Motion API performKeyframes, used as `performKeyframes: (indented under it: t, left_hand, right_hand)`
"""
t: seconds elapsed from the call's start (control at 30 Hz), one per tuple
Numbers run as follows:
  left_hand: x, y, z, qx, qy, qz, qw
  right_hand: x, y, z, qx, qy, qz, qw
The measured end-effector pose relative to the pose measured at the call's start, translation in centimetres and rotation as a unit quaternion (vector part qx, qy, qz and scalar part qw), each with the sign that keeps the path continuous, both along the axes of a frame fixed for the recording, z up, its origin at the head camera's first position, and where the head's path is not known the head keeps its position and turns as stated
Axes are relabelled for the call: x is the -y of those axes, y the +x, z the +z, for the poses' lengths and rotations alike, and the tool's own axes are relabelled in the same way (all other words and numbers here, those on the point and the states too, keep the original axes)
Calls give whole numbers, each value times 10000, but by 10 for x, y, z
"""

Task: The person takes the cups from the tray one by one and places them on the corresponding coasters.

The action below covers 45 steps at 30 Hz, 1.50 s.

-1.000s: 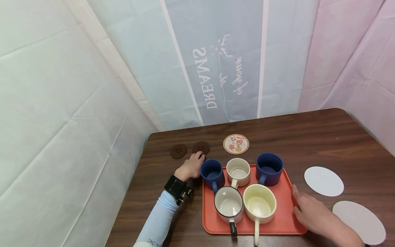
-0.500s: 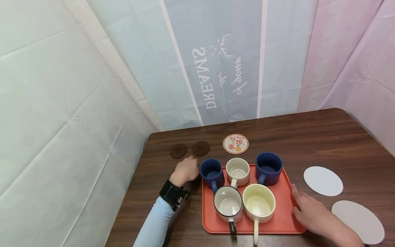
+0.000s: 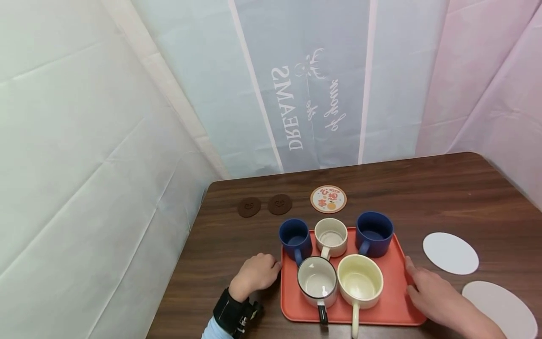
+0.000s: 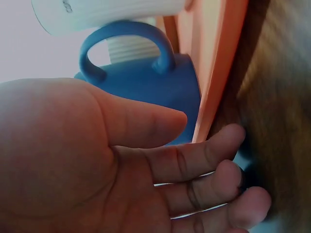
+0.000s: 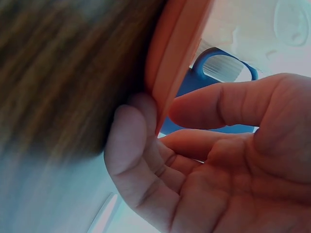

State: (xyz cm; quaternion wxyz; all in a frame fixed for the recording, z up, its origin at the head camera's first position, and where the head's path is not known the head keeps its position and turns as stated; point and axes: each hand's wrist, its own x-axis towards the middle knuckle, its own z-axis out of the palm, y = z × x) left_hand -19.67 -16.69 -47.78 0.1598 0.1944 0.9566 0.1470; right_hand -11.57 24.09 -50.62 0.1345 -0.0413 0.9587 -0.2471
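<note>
A red-orange tray (image 3: 395, 292) lies on the dark wood table and carries several mugs. At its right edge, my right hand (image 3: 438, 294) pinches the rim, with the thumb (image 5: 194, 109) on the inner side and curled fingers (image 5: 127, 141) outside and beneath. My left hand (image 3: 255, 274) is beside the tray's left edge, its fingers (image 4: 226, 141) loosely bent near the rim. Nearest to it is a small blue mug (image 3: 295, 239). Also on the tray are a cream ribbed mug (image 3: 332, 235), a wider blue mug (image 3: 374, 234), a black-rimmed white mug (image 3: 317, 280) and a pale yellow mug (image 3: 360, 280).
Two dark brown coasters, the left coaster (image 3: 249, 207) and the right coaster (image 3: 280, 204), lie behind the tray. A printed round coaster (image 3: 328, 199) is right of them. At the right are a white disc (image 3: 450, 253) and a greyish disc (image 3: 499, 306). Fabric curtains (image 3: 330, 84) hang behind.
My left hand has drawn back toward me from beside the small blue mug and the brown coaster to the tray's left edge. My right hand stays on the rim; the mugs keep their places.
</note>
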Motion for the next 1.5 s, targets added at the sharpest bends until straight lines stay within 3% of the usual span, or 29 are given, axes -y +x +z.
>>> performKeyframes:
  t: [0.17, 0.43, 0.7, 0.8, 0.93, 1.07, 1.3, 1.5]
  left_hand:
    - [0, 4, -1, -31, 261, -183, 9995]
    - [1, 4, -6, 26, 738, -295, 9968]
    - [0, 5, -11, 71, 894, -190, 9958]
    - [0, 5, -10, 69, 895, -168, 9958]
    - [0, 5, -10, 58, 888, -134, 9959]
    - [1, 2, -12, 24, 907, -138, 9958]
    - [3, -1, -12, -31, 1010, -301, 9944]
    - [2, 1, -15, 128, 925, -74, 9956]
  right_hand:
    - [0, -1, 1, -105, 59, -27, 9999]
    - [-12, 1, 11, -1219, 136, -148, 9923]
    - [-44, 5, 13, -2761, 979, -347, 9555]
    - [-59, 6, 11, -2485, 1253, -470, 9593]
    - [-74, 1, 7, -1732, 1326, -553, 9743]
    - [-81, -5, 4, -1272, 1239, -534, 9827]
    - [-88, -10, 2, -1433, 1248, -265, 9814]
    - [-87, -19, 2, -1341, 1338, -74, 9819]
